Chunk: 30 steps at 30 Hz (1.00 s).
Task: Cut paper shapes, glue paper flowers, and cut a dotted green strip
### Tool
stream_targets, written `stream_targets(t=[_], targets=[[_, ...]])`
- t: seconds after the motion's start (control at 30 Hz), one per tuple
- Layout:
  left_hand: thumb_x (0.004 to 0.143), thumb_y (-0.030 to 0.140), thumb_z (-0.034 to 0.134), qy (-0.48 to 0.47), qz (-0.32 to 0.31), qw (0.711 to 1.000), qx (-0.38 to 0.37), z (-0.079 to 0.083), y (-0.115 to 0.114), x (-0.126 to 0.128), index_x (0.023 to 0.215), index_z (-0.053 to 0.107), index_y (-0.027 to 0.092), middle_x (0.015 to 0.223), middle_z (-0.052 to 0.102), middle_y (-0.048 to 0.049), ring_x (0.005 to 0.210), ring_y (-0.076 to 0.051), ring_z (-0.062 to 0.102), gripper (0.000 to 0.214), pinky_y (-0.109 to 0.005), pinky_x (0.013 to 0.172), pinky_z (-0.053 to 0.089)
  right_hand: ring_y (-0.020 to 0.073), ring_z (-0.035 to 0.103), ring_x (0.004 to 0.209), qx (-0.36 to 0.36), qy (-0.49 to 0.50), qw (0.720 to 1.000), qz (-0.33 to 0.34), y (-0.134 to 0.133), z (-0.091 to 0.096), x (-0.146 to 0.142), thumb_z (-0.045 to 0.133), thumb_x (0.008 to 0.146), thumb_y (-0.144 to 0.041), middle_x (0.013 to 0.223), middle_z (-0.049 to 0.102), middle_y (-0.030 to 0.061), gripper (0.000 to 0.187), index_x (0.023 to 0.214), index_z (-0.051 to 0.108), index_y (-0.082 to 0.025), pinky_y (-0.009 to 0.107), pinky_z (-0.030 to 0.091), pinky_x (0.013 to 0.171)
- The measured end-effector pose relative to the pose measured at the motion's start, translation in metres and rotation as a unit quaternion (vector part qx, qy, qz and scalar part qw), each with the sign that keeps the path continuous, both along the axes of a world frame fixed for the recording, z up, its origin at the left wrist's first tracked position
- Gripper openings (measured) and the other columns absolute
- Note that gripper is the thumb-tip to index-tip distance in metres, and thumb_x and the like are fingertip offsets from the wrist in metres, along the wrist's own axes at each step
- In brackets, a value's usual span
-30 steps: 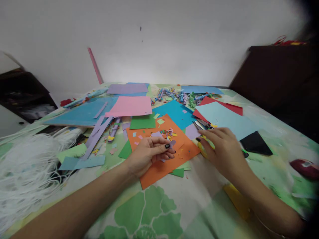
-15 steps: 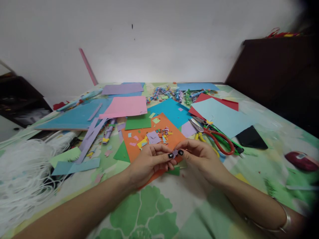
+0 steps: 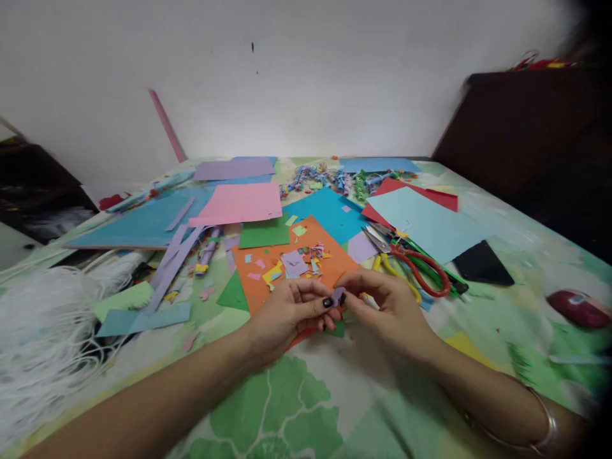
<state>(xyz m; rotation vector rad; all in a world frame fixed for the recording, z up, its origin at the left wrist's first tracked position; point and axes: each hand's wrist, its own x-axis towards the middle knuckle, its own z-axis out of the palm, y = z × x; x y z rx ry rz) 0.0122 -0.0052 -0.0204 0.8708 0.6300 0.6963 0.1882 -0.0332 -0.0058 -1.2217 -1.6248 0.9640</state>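
Observation:
Between the thumbs and fingertips of both hands is a small purple paper piece point(image 3: 338, 296), its exact shape too small to make out. My left hand point(image 3: 291, 311) pinches it from the left, my right hand point(image 3: 386, 312) from the right; both are closed on it. Under and behind the fingers lies an orange paper sheet point(image 3: 253, 287), strewn with small coloured scraps and a purple paper square point(image 3: 294, 263). Just beyond my right hand rest red-handled scissors point(image 3: 425, 271) and a yellow-handled tool point(image 3: 382, 262), partly covered.
Pink point(image 3: 243, 201), green point(image 3: 264, 236) and pale blue paper sheets point(image 3: 430, 223) lie farther back. White cord point(image 3: 48, 344) is heaped at the left. A black phone point(image 3: 484, 264) and a dark red computer mouse point(image 3: 578, 308) are at the right. Curled paper decorations point(image 3: 318, 175) lie near the wall.
The purple paper piece has turned between the fingertips, and my right thumb and fingers have shifted slightly against it. My left hand has barely moved.

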Motion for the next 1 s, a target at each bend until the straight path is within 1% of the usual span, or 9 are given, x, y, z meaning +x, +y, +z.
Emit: stream_targets(t=[0.17,0.3,0.37,0.53,0.73,0.83,0.9,0.93,1.0], targets=[[0.069,0.027,0.080,0.055,0.013,0.995,0.078,0.001,-0.002,0.002,0.085,0.070,0.011,0.072,0.071,-0.0044,0.061,-0.011,0.066,0.025,-0.021,0.060,0.052,0.0120,0.058,0.062,0.074,-0.101,0.992,-0.025,0.000,-0.003,0.000,0.055,0.076,-0.020,0.068,0.065,0.0015,0.009,0.075,0.064,-0.017,0.024,0.044,0.057],[0.063,0.028,0.083,0.104,0.010,0.990,0.094,0.006,-0.004,0.003,0.086,0.069,0.012,0.077,0.073,-0.0052,0.064,-0.013,0.068,0.031,-0.024,0.063,0.054,0.0118,0.055,0.060,0.108,-0.136,0.984,-0.037,0.000,-0.002,0.000,0.055,0.074,-0.020,0.064,0.062,0.0005,0.007,0.070,0.060,-0.017,0.024,0.041,0.056],[0.070,0.031,0.078,0.100,-0.005,0.990,0.102,0.008,-0.004,0.003,0.083,0.069,0.011,0.074,0.072,-0.0056,0.064,-0.014,0.069,0.026,-0.024,0.062,0.055,0.0117,0.054,0.060,0.086,-0.119,0.989,-0.031,0.001,-0.002,0.000,0.056,0.073,-0.021,0.064,0.061,0.0004,0.006,0.069,0.059,-0.017,0.024,0.041,0.056],[0.079,0.028,0.070,0.045,-0.010,0.996,0.078,0.009,-0.003,0.001,0.085,0.069,0.011,0.077,0.073,-0.0068,0.066,-0.014,0.070,0.019,-0.023,0.063,0.056,0.0134,0.056,0.065,-0.043,0.016,0.999,0.029,0.007,-0.004,0.007,0.058,0.076,-0.028,0.071,0.062,0.0025,0.012,0.077,0.062,-0.017,0.026,0.044,0.059],[0.082,0.026,0.063,0.034,-0.019,0.997,0.066,0.005,-0.005,0.000,0.086,0.069,0.011,0.081,0.074,-0.0085,0.069,-0.016,0.071,0.016,-0.024,0.066,0.056,0.0140,0.057,0.070,-0.082,0.105,0.989,0.067,0.009,-0.001,0.009,0.060,0.075,-0.029,0.076,0.062,0.0037,0.014,0.079,0.061,-0.016,0.028,0.045,0.065],[0.081,0.029,0.059,0.083,0.006,0.990,0.110,0.006,0.002,-0.005,0.084,0.067,0.014,0.074,0.072,-0.0056,0.061,-0.014,0.068,0.017,-0.024,0.056,0.051,0.0135,0.057,0.068,-0.097,0.107,0.988,0.052,0.010,0.002,0.011,0.062,0.073,-0.028,0.073,0.062,0.0027,0.013,0.077,0.061,-0.016,0.027,0.044,0.064],[0.080,0.031,0.058,0.186,0.058,0.961,0.195,0.009,0.012,-0.013,0.083,0.066,0.016,0.071,0.069,-0.0033,0.056,-0.012,0.062,0.017,-0.024,0.052,0.047,0.0123,0.056,0.064,-0.100,0.119,0.987,0.027,0.012,0.005,0.014,0.063,0.072,-0.028,0.068,0.060,0.0009,0.013,0.075,0.060,-0.016,0.026,0.043,0.062],[0.078,0.031,0.060,0.257,0.081,0.930,0.250,0.012,0.018,-0.018,0.083,0.065,0.017,0.073,0.068,-0.0030,0.058,-0.012,0.061,0.017,-0.025,0.054,0.047,0.0115,0.055,0.062,-0.098,0.128,0.987,0.013,0.013,0.006,0.016,0.064,0.071,-0.028,0.066,0.060,0.0001,0.012,0.074,0.060,-0.016,0.025,0.042,0.061],[0.070,0.034,0.068,0.384,0.104,0.847,0.353,0.016,0.028,-0.026,0.082,0.063,0.018,0.081,0.066,-0.0031,0.066,-0.014,0.058,0.021,-0.027,0.059,0.046,0.0105,0.054,0.061,-0.093,0.144,0.985,-0.008,0.014,0.009,0.020,0.064,0.071,-0.028,0.065,0.059,-0.0007,0.012,0.073,0.061,-0.017,0.023,0.041,0.060]])
